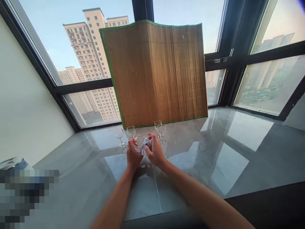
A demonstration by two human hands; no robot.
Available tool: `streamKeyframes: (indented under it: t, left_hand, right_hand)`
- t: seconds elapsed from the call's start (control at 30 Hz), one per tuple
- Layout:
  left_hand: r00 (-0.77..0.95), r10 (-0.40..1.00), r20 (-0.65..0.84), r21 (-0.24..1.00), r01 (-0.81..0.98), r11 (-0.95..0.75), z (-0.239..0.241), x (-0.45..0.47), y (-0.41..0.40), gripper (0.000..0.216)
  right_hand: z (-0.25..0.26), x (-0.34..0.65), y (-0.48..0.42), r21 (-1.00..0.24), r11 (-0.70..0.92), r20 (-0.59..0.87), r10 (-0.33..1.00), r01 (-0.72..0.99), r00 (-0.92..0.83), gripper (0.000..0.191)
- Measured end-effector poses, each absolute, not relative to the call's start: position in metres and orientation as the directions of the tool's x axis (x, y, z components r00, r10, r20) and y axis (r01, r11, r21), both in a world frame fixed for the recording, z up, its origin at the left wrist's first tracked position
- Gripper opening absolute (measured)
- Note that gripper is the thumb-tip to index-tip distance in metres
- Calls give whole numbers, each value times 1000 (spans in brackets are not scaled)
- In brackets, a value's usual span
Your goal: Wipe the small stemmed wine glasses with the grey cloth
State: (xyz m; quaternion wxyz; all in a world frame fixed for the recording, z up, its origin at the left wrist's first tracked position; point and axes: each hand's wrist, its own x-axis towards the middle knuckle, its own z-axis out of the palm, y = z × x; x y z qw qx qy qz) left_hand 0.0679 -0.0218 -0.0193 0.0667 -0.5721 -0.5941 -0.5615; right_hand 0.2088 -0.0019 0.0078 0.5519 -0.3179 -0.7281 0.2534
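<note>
Cloth (pixel 146 145), pale and bunched, sits between both hands above the grey surface (pixel 214 152). The right hand (pixel 156 152) curls its fingers around it; the left hand (pixel 132 154) closes on a small glass (pixel 137 140), hard to see. Both forearms reach forward, wrists bent inward. Four wine glasses (pixel 119 135) stand just behind, before a bamboo mat (pixel 154 73). No writing is readable.
</note>
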Motion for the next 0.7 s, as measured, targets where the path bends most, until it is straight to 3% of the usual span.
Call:
streamKeyframes:
  t: [0.4,0.7]
  left_hand:
    - [-269,567,779,420,895,-152,-17,66,-22,51]
    - [-189,585,789,351,920,-177,-20,70,-21,47]
  right_hand:
    - [3,205,-3,-693,703,703,708,158,-65,54]
    - [2,207,-4,-730,662,652,749,173,-115,55]
